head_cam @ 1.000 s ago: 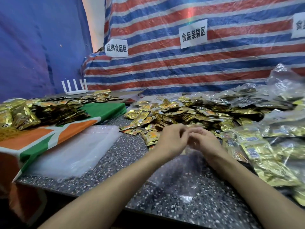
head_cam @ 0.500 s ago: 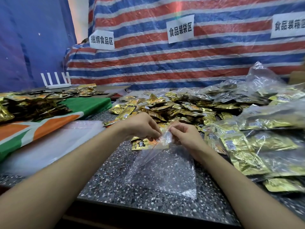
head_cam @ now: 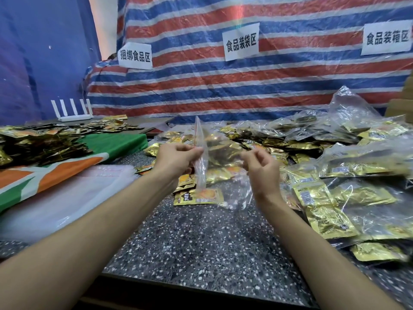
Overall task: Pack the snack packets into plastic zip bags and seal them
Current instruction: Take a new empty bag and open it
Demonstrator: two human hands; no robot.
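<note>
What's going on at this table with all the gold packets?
A person is packing snacks. The left hand and right hand pinch the mouth of an empty clear plastic zip bag, held above the speckled stone table. Loose gold foil snack packets lie behind; filled clear bags are piled to the right.

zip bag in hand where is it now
In the head view the zip bag hangs at centre between left hand and right hand, above the speckled table, near loose packets.
</note>
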